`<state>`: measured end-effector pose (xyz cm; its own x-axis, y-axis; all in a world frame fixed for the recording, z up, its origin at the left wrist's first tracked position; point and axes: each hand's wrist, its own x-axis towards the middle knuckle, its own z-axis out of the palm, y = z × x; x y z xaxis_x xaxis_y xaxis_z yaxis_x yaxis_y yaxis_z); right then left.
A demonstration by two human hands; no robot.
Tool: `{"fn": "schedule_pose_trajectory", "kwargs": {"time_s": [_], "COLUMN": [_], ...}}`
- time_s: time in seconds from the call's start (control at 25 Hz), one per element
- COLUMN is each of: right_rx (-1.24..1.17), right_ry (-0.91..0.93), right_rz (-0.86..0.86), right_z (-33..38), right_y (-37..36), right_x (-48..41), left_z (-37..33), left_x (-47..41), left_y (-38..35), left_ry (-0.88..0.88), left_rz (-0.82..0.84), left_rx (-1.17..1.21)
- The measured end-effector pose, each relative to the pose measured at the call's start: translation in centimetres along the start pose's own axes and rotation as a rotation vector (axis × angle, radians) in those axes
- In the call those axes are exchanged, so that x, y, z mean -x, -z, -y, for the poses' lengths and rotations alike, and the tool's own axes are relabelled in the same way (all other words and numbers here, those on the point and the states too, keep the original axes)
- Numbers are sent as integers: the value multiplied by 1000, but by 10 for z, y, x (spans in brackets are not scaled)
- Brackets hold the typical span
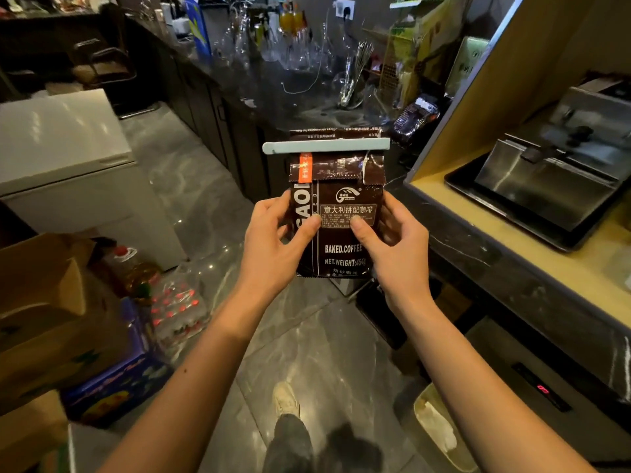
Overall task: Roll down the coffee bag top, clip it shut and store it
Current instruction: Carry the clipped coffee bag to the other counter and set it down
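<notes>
I hold a dark brown coffee bag upright in the air in front of me, above the floor. Its top is folded over, and a pale blue bar clip is clamped across the fold. My left hand grips the bag's left side with the thumb on the front. On the right side, my right hand holds it the same way.
A dark counter with glassware runs ahead, with another dark coffee bag on it. At right a yellow counter carries a black tray and a steel machine. A white chest freezer, cardboard boxes and bottles stand at left.
</notes>
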<state>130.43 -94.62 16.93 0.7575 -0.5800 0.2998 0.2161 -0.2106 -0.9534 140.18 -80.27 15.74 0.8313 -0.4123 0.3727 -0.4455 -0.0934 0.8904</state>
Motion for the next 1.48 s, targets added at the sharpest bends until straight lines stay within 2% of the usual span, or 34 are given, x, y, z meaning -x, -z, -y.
{"fn": "schedule_pose_trajectory", "kwargs": {"time_s": [0.32, 0.6, 0.88, 1.12, 1.32, 1.48], "right_rx": [51, 65, 19, -23, 58, 163], "right_ry": [-15, -79, -88, -118, -170, -221], "right_rz": [-85, -197, -327, -471, -574, -672], "right_z": [-48, -95, -162, -195, -220, -249], "right_y": [-73, -87, -63, -30, -4, -2], "right_x": [-184, -301, -426, -505, -546, -580], "left_z": [88, 137, 182, 199, 219, 247], "left_x": [-204, -333, -464, -557, -602, -643], "left_y": [4, -24, -97, -172, -223, -255], "left_ry": [21, -18, -79, -102, -89, -7], "left_rz": [77, 195, 290, 451, 578, 715], "left_rx": [33, 14, -7, -19, 40, 164]}}
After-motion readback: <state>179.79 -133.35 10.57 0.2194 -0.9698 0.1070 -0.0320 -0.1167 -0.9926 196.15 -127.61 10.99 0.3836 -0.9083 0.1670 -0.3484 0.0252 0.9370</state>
